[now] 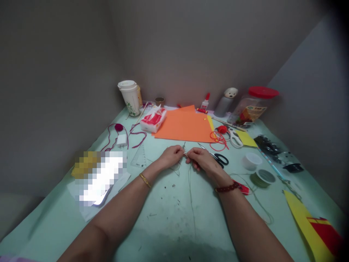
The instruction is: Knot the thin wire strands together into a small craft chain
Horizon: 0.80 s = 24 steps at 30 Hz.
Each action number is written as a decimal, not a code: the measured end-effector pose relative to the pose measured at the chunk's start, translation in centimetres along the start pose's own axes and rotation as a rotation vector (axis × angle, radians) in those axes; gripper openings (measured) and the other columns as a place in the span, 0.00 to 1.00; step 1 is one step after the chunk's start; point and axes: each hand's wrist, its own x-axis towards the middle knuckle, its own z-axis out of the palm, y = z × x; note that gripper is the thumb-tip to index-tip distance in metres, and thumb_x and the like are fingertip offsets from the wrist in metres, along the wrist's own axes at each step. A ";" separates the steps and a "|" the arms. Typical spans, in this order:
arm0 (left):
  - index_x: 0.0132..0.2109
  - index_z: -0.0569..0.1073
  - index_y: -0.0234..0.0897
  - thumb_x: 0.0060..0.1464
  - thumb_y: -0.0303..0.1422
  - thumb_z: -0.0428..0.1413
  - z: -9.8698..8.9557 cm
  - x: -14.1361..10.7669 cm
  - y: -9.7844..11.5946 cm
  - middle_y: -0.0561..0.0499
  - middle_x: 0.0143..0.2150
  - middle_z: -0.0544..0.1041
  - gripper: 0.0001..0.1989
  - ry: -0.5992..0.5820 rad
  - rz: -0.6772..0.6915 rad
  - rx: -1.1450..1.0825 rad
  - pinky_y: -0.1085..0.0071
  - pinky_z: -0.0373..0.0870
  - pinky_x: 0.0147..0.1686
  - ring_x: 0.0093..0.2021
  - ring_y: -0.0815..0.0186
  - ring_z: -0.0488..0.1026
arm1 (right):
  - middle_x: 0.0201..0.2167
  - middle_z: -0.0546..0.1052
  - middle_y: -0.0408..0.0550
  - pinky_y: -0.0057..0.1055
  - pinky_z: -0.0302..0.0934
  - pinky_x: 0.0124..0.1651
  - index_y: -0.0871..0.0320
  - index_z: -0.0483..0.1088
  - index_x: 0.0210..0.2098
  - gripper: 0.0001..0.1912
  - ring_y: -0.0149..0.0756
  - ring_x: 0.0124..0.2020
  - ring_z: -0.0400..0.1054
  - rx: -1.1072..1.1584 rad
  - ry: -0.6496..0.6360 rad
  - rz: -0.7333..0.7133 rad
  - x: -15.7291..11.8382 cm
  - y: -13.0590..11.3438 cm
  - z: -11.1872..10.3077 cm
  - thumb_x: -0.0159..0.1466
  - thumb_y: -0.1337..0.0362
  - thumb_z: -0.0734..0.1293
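Near the middle of the table, my left hand (pixel 172 156) pinches the left side of a small knotted cord piece (pixel 185 152). My right hand (pixel 200 159) has its fingers closed on the same piece from the right, close to the left fingertips. Thin green cord ends (pixel 190 189) hang from between the hands and trail over the table towards me. Black-handled scissors (pixel 221 160) lie just beyond my right hand, partly hidden by it. A clear set square (pixel 139 157) lies left of my left hand.
Orange sheets (pixel 185 125), a tissue pack (pixel 153 120) and a white cup (pixel 130 98) stand or lie behind. Right are a red-lidded jar (pixel 249 107), white scissors (pixel 235 138), a green cord spool (pixel 263 178) and yellow card (pixel 302 218). A bright phone (pixel 102 180) lies left.
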 end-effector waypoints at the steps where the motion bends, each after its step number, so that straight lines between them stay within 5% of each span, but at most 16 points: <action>1: 0.33 0.69 0.35 0.53 0.38 0.46 0.0 0.0 0.0 0.57 0.18 0.63 0.12 -0.012 -0.007 -0.009 0.75 0.54 0.23 0.21 0.71 0.60 | 0.19 0.71 0.43 0.22 0.48 0.13 0.59 0.63 0.23 0.05 0.22 0.13 0.54 -0.010 0.015 -0.007 0.0 0.0 0.0 0.54 0.65 0.61; 18: 0.28 0.64 0.35 0.53 0.38 0.44 -0.2 0.1 0.0 0.56 0.17 0.63 0.13 -0.054 -0.018 -0.063 0.75 0.53 0.21 0.20 0.72 0.58 | 0.11 0.63 0.38 0.25 0.51 0.19 0.57 0.65 0.24 0.07 0.28 0.14 0.58 -0.258 0.232 -0.121 0.3 0.2 0.4 0.54 0.61 0.59; 24: 0.25 0.63 0.35 0.53 0.37 0.44 0.0 0.1 0.0 0.56 0.17 0.63 0.13 -0.020 0.002 -0.010 0.75 0.54 0.22 0.20 0.72 0.59 | 0.13 0.63 0.37 0.26 0.49 0.21 0.58 0.64 0.23 0.07 0.27 0.15 0.55 -0.279 0.209 -0.186 0.7 0.7 0.8 0.53 0.62 0.60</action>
